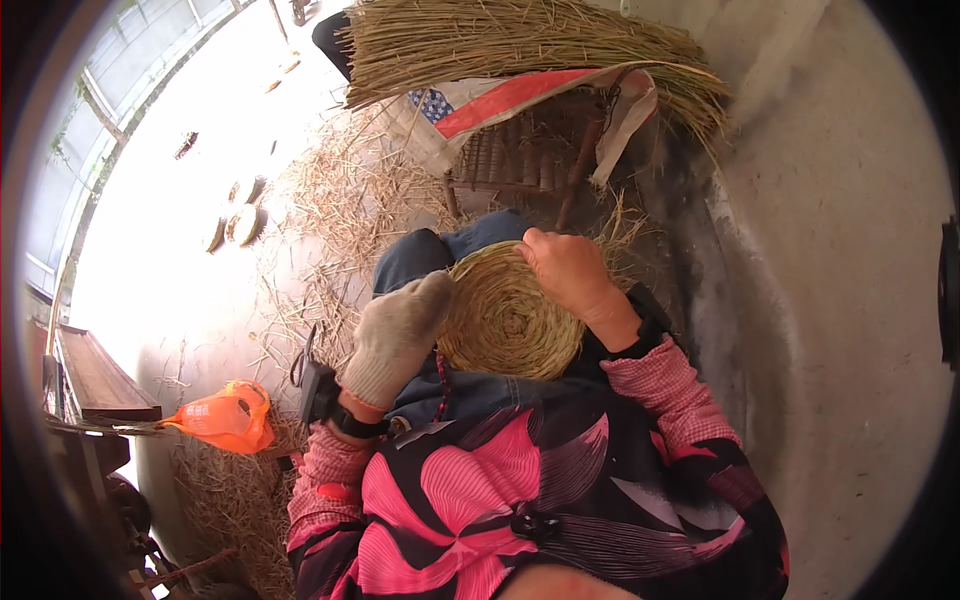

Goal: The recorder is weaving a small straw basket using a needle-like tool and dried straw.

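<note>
A round mat of coiled, woven straw (514, 322) rests on my lap against my jeans. My left hand (398, 325), in a pale knitted glove, grips its left edge with the fingers closed. At the upper right edge my bare right hand (566, 268) pinches the rim between thumb and fingers. Whether a loose strand is in that pinch is too small to tell. The spiral centre of the mat faces up between my hands.
Ahead, a large bundle of straw stalks (530, 42) lies over a printed sack (520, 95) on a wooden chair (515, 160). Loose straw (335, 220) litters the floor. An orange plastic bag (228, 418) hangs at the left. A bare wall (840, 250) stands at the right.
</note>
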`<act>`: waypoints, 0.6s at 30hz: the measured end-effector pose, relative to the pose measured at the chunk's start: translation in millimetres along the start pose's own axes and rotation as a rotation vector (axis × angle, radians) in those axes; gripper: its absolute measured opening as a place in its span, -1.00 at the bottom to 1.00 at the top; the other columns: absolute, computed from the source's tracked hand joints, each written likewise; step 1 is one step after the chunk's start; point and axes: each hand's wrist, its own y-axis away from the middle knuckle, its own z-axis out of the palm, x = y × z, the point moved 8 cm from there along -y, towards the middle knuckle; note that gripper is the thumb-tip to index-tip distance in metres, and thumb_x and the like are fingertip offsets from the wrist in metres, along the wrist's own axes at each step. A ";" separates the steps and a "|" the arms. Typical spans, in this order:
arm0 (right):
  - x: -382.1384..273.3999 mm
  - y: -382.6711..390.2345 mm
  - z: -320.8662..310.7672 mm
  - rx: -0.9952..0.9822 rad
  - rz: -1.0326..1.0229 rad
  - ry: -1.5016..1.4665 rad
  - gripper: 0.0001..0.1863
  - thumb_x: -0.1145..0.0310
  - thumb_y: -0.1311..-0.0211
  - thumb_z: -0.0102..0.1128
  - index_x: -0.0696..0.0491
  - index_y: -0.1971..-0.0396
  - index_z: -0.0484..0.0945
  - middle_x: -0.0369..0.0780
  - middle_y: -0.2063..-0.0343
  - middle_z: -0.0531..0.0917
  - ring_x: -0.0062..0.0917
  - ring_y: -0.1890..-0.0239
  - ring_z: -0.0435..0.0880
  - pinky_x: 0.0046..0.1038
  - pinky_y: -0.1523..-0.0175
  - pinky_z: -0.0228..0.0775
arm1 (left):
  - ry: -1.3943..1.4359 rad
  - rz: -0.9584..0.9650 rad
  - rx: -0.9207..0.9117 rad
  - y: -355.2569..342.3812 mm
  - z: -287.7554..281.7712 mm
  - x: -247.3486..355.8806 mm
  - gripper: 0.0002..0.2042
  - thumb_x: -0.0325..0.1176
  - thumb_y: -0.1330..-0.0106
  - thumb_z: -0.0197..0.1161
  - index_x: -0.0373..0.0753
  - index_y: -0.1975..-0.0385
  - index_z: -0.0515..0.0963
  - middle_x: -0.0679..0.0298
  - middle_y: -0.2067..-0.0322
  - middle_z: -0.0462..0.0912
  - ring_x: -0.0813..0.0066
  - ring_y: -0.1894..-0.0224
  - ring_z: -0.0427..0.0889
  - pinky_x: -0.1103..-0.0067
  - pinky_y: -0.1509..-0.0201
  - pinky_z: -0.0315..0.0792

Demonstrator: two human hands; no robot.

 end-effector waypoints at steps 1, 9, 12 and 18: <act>-2.5 -0.5 -0.5 0.004 -0.008 -0.008 -0.73 0.16 -0.37 0.08 0.06 0.40 0.44 -0.13 0.55 0.63 -0.14 0.46 0.65 -0.15 0.39 0.47 | -0.002 -0.002 0.004 -5.1 4.4 4.8 -0.85 -0.33 -0.35 0.14 -0.16 0.16 0.55 0.10 0.33 0.67 0.04 0.32 0.66 0.29 0.33 0.50; -1.0 -0.3 -1.0 -0.016 0.007 0.008 -0.72 0.15 -0.38 0.06 0.06 0.40 0.45 -0.14 0.55 0.63 -0.17 0.47 0.66 -0.17 0.38 0.49 | -0.238 0.053 -0.176 -32.4 41.0 21.5 -0.81 -0.29 -0.33 0.06 -0.15 0.13 0.48 0.12 0.30 0.65 0.04 0.31 0.68 0.25 0.35 0.52; 0.4 0.7 1.0 -0.019 0.012 0.013 -0.72 0.15 -0.38 0.07 0.06 0.40 0.44 -0.15 0.55 0.63 -0.17 0.47 0.66 -0.17 0.38 0.50 | -0.205 0.065 -0.147 -34.9 37.1 27.1 -0.82 -0.30 -0.32 0.07 -0.16 0.16 0.48 0.15 0.33 0.65 0.07 0.33 0.69 0.26 0.37 0.53; -21.2 0.3 -5.0 0.005 -0.091 0.043 -0.75 0.17 -0.35 0.09 0.04 0.42 0.46 -0.15 0.57 0.66 -0.22 0.48 0.70 -0.21 0.42 0.51 | -0.267 0.175 -0.098 -43.8 41.4 37.2 -0.81 -0.32 -0.30 0.10 -0.17 0.13 0.50 0.18 0.38 0.66 0.10 0.37 0.69 0.29 0.39 0.53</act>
